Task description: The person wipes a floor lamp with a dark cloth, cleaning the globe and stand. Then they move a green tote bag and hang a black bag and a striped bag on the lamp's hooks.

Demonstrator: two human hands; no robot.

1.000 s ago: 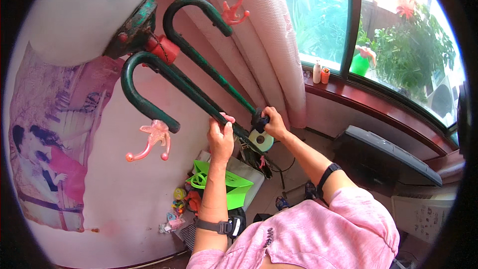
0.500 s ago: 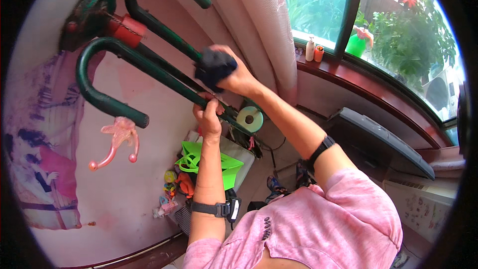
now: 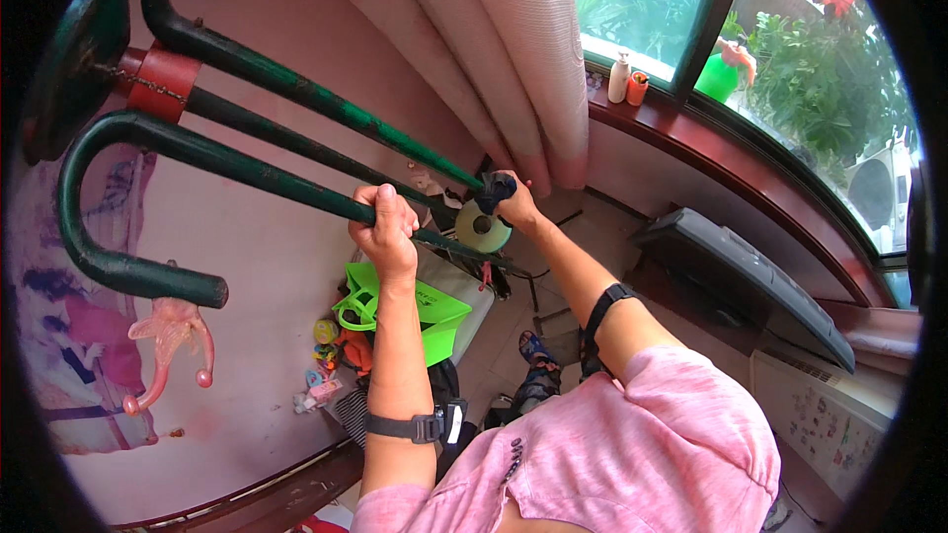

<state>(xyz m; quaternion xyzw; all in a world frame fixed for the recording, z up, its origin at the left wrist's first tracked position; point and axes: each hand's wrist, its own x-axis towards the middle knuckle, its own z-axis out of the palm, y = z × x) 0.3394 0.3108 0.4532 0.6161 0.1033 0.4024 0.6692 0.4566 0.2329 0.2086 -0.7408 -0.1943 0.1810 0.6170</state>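
A dark green metal rack of parallel tubes with hooked ends stretches from the upper left toward the middle. My left hand (image 3: 388, 230) is closed around its near tube (image 3: 247, 176). Further along, my right hand (image 3: 515, 203) presses a crumpled dark cloth (image 3: 493, 191) around the far tube (image 3: 326, 107). The middle tube (image 3: 281, 140) runs between them from a red collar (image 3: 161, 84) with a chain on it, beside a dark round plate (image 3: 81, 59). A pink two-pronged hook (image 3: 170, 341) hangs at the near tube's bent end.
Below my hands are a pale green roll (image 3: 482, 229) and a bright green bag (image 3: 434, 321), with small toys (image 3: 324, 375) nearby. Pink curtains (image 3: 494, 59) hang beside the window. A black flat appliance (image 3: 750, 281) stands on the right; bottles (image 3: 619, 79) line the sill.
My right hand has slid the cloth down the far tube, away from its hooked end. The rack appears further left and larger in view. My left hand still grips the near tube.
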